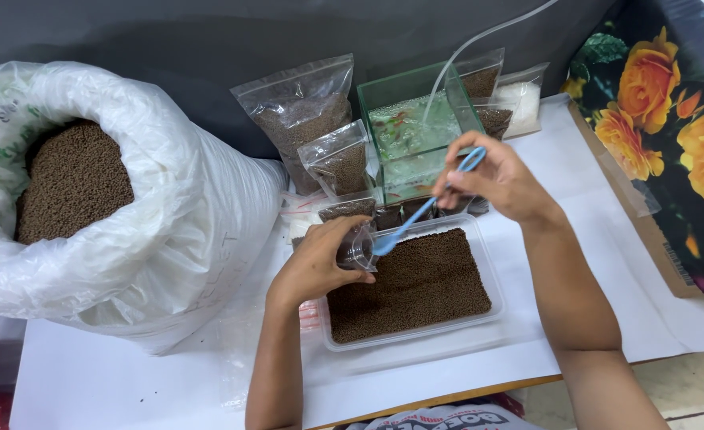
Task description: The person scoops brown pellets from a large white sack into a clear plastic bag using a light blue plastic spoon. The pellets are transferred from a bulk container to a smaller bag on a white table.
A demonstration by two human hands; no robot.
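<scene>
Two hands busy over white tabletop [129, 374]. Big white sack [169, 215] of brown pellets at left, green glass tank [411, 135] at back w/ filled bags [300, 119] beside it. Clear tray [415, 287] of pellets in front. Left hand [316, 263] fingers wrapped round small clear cup [360, 248], tilted above tray's left edge. Right hand [499, 179] pinches blue spoon [423, 211], bowl at cup mouth. Step looks like filling the cup; needs steady tip-in, no spill.

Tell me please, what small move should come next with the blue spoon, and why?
Probably tip the blue spoon so its load drops into the small clear cup: the right hand has the bowl at the cup's mouth, and the left hand tilts the cup toward it over the tray.
</scene>
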